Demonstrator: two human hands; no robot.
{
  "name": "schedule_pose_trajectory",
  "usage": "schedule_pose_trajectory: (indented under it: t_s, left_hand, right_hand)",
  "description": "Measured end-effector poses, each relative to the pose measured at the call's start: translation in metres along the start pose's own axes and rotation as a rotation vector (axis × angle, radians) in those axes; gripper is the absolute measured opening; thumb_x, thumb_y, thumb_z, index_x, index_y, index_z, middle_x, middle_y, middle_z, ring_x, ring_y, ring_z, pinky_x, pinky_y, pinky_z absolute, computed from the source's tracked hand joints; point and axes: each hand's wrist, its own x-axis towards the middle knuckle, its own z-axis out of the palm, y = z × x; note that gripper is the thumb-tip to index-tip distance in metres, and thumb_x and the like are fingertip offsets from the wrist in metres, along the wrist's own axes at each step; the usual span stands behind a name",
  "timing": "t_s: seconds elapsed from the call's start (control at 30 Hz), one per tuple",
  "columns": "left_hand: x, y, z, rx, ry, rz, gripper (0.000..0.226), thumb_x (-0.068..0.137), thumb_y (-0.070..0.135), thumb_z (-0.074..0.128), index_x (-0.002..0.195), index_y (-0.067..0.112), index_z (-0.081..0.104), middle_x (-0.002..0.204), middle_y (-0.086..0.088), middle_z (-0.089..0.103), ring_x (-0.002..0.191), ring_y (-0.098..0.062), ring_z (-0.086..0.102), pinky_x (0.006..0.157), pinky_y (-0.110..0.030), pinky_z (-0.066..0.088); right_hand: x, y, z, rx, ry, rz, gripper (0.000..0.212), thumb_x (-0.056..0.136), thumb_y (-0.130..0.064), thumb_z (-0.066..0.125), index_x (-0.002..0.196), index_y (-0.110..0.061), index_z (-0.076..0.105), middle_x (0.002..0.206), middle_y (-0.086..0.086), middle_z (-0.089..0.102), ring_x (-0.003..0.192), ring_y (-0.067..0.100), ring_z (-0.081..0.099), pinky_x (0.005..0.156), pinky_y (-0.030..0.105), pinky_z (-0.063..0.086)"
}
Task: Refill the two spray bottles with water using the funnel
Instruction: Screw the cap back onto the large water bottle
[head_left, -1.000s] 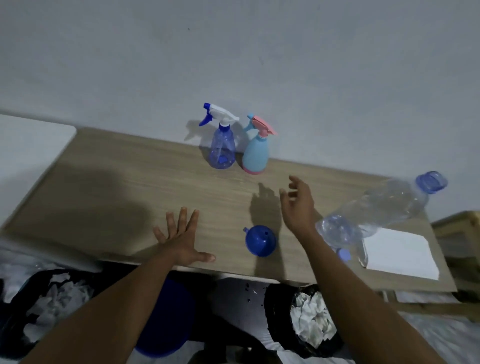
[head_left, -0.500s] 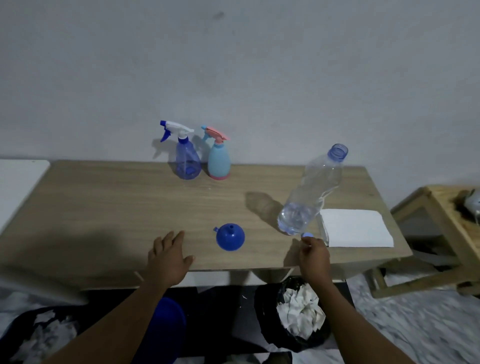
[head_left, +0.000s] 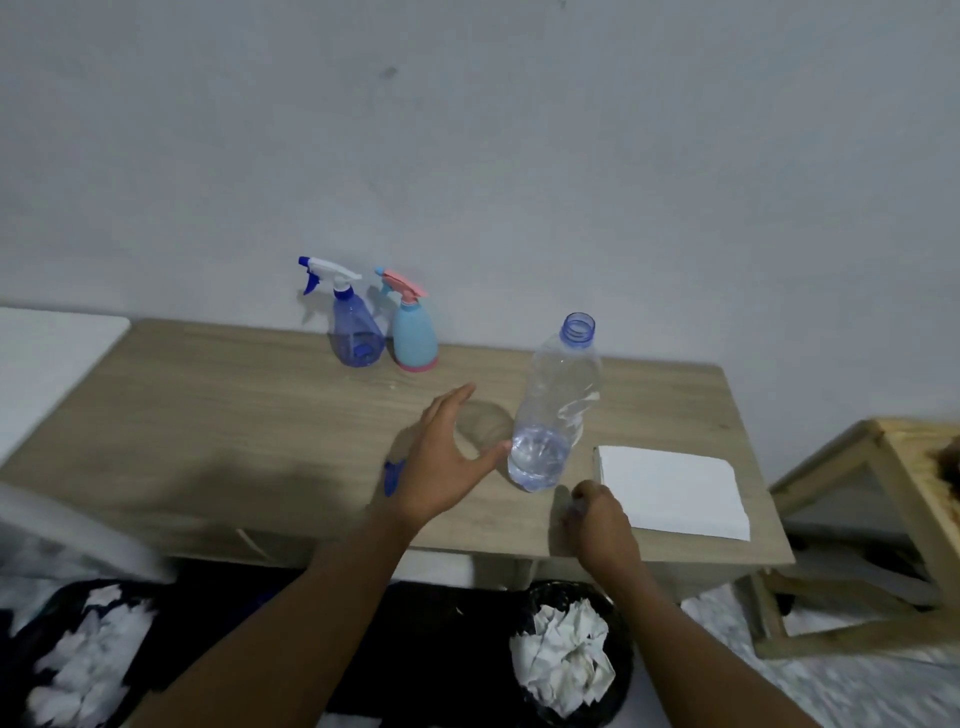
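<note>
Left grip (head_left: 447, 457): spread, fingers straight, thumb stretched toward the foot of the water bottle (head_left: 558, 405). Nothing is held. The thumb tip lies just beside the bottle wall; contact cannot be told.

Right grip (head_left: 597, 519): fingers curled down near the front edge of the bench (head_left: 208, 415), just beside the paper (head_left: 675, 491). A bluish fleck is seen at the fingertips. Whether a cap is pinched there cannot be told.

Funnel (head_left: 390, 475): on the bench, mostly covered by the left grip.

Water bottle: upright, uncapped, water only in its lowest part.

Blue sprayer (head_left: 357, 332) and teal sprayer (head_left: 414, 338): set side by side at the back by the wall, heads on, well apart from both grips. The refill is judged not yet begun.

Risks:
- The water bottle is tall, light and open. It could be tipped by a knock from the left thumb, and the bench and paper would be wetted.
- Its thin wall could be crushed by a hard squeeze, and water pushed out at the neck.
- The funnel could be swept toward the front edge by the left wrist.

Hard to make out:
- Only a blue sliver of the funnel is shown, so its attitude is unknown.
- The teal sprayer is opaque, so its level cannot be read.
- The light is dim, and the bin (head_left: 566, 660) below is partly hidden.
</note>
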Motion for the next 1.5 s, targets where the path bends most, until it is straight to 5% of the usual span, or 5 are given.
schedule_pose_trajectory:
  t_s: [0.33, 0.6, 0.97, 1.17, 1.5]
  left_hand:
    - [0.025, 0.071, 0.032, -0.162, -0.015, 0.014, 0.092, 0.065, 0.045, 0.090, 0.142, 0.037, 0.042, 0.131, 0.014, 0.058, 0.118, -0.005, 0.056, 0.097, -0.041, 0.054]
    - [0.019, 0.078, 0.038, -0.153, 0.014, -0.033, 0.089, 0.075, 0.031, 0.086, 0.150, 0.032, 0.037, 0.130, 0.004, 0.061, 0.116, -0.014, 0.058, 0.096, -0.043, 0.056]
    - [0.023, 0.070, 0.034, -0.182, -0.008, -0.031, 0.092, 0.068, 0.025, 0.091, 0.146, 0.034, 0.044, 0.119, 0.007, 0.066, 0.108, -0.015, 0.062, 0.089, -0.019, 0.050]
    - [0.027, 0.065, 0.030, -0.144, -0.034, -0.006, 0.094, 0.067, 0.027, 0.092, 0.144, 0.043, 0.042, 0.120, 0.007, 0.066, 0.109, -0.011, 0.063, 0.093, -0.029, 0.055]
    - [0.032, 0.060, 0.029, -0.158, -0.043, 0.019, 0.094, 0.065, 0.026, 0.093, 0.143, 0.043, 0.044, 0.114, 0.007, 0.067, 0.106, -0.011, 0.064, 0.093, -0.025, 0.052]
  right_hand:
    - [0.038, -0.082, -0.181, 0.573, 0.224, -0.403, 0.024, 0.095, -0.017, 0.066, 0.119, -0.019, 0.068, 0.116, -0.001, 0.070, 0.091, 0.014, 0.069, 0.083, 0.037, 0.060]
    - [0.037, -0.138, -0.224, 0.042, -0.017, -0.880, 0.032, 0.099, -0.020, 0.062, 0.131, -0.018, 0.064, 0.123, -0.006, 0.063, 0.097, 0.008, 0.060, 0.086, 0.020, 0.051]
    - [0.050, -0.146, -0.236, -0.060, -0.146, -0.820, 0.030, 0.098, -0.026, 0.063, 0.128, -0.020, 0.064, 0.123, -0.006, 0.064, 0.101, 0.008, 0.059, 0.088, 0.020, 0.043]
    - [0.050, -0.147, -0.222, 0.130, -0.052, -0.702, 0.028, 0.080, -0.037, 0.082, 0.094, -0.016, 0.070, 0.090, -0.003, 0.072, 0.081, 0.012, 0.066, 0.071, 0.019, 0.054]
    - [0.051, -0.141, -0.217, 0.220, -0.086, -0.702, 0.025, 0.086, -0.036, 0.077, 0.101, -0.018, 0.069, 0.099, -0.006, 0.071, 0.084, 0.011, 0.068, 0.075, 0.025, 0.055]
